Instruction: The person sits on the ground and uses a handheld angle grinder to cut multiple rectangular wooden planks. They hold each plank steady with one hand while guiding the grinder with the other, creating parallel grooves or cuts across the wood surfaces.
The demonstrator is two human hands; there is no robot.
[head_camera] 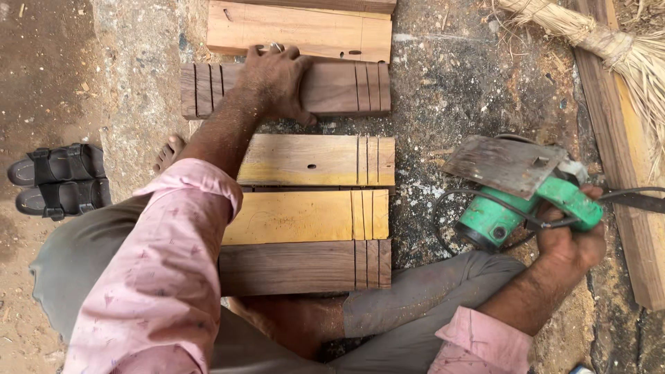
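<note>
The left hand (276, 79) lies flat and open on the dark board (332, 88), far in the scene, pressing it down with spread fingers, and the right hand (568, 239) is closed around the handle of the green saw (519, 208), which it holds tilted up at the right, its metal base plate turned to the camera and clear of the wood. Five boards lie in a row from near to far: a dark one (298, 266), two yellow ones (305, 216) (312, 161), the dark board under the hand, and a pale one (298, 31) farthest. I judge the work stands between cuts: the slots near the right ends look made, and the next move seems to call for bringing the saw down onto the held board while the left hand keeps clear of the blade. The blade itself is hidden behind the base plate, the cord (478, 197) runs out of view, and the broom (609, 48) and sandals (59, 180) are cut off or only partly seen.
</note>
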